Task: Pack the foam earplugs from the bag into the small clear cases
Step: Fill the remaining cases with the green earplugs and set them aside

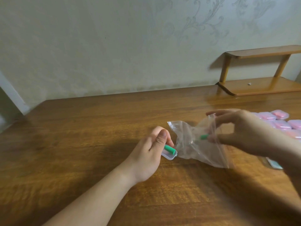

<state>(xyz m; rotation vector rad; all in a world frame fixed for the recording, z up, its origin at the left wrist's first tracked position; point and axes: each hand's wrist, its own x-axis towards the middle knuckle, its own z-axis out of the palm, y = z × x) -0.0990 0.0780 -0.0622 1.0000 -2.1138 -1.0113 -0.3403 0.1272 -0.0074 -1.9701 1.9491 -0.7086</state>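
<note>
A clear case (169, 155) with one green earplug (219, 149) was gripped by the left hand (151, 149); at its 3 o'clock, another earplug (204, 137) was pinched inside the bag (192, 141) by the right hand (241, 132).

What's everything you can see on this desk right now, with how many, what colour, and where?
Clear case: one, open, held at centre.
Green earplug: one, lying in that case.
Second green earplug: one, pinched inside the bag.
Plastic bag: one, clear, mid-desk.
Pink-filled cases: several, far right; exact count unclear.
Teal-tinted case: one, partly hidden under the right forearm.
Wooden shelf: one, brown, back right.
Desk: one, brown wood.
Left hand: holds the case.
Right hand: fingers in the bag.
</note>
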